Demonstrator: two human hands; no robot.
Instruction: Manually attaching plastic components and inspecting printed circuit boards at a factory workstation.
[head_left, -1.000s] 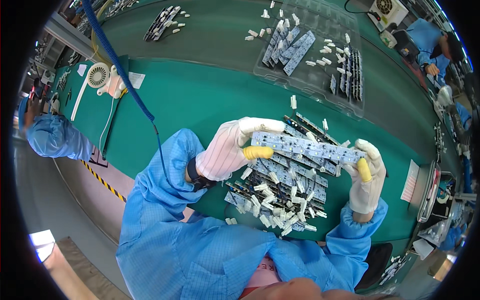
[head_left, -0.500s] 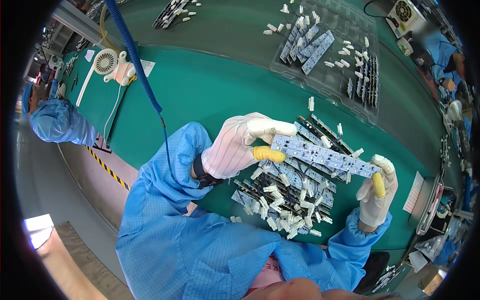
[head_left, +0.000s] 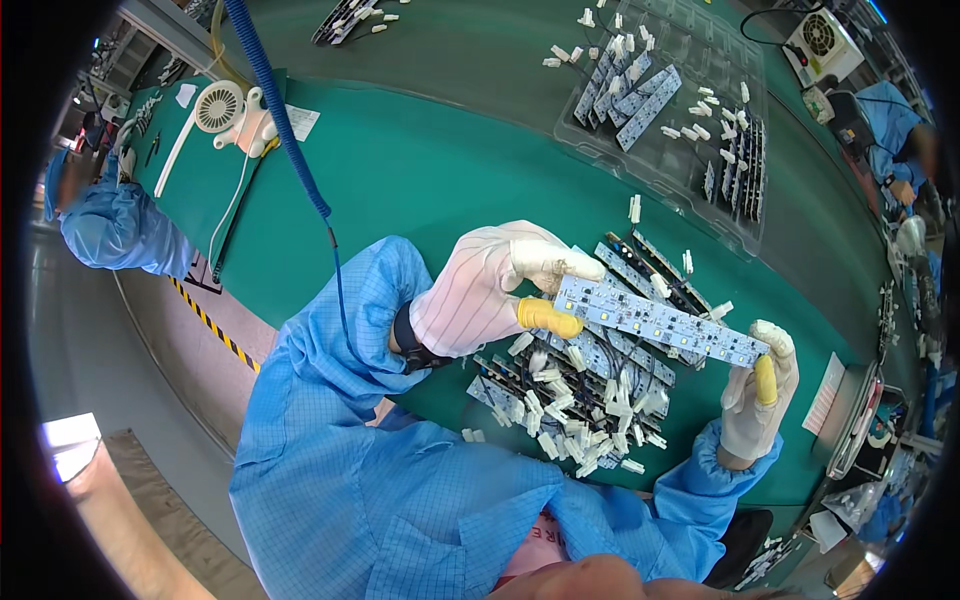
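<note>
A long white LED circuit board (head_left: 660, 322) is held up between my two gloved hands, sloping down to the right, its dotted face toward me. My left hand (head_left: 505, 290) pinches its left end between thumb and fingers. At the other end, my right hand (head_left: 762, 390) grips the board by its tip. Both gloves are white with yellow on a fingertip. Beneath the board lies a pile of similar circuit boards (head_left: 490, 398) with dark wires and many white plug connectors (head_left: 575, 425), partly hidden by the held board.
A clear plastic tray (head_left: 640, 175) with more boards stands at the back right. A blue coiled cord (head_left: 285, 130) hangs beside my left arm. A small white fan (head_left: 220, 107) sits on the green mat (head_left: 400, 160). Other people in blue (head_left: 125, 225) work at both sides.
The held board and both hands have shifted slightly right and down in the picture. The surroundings have shifted slightly too. My grip on both ends stays the same.
</note>
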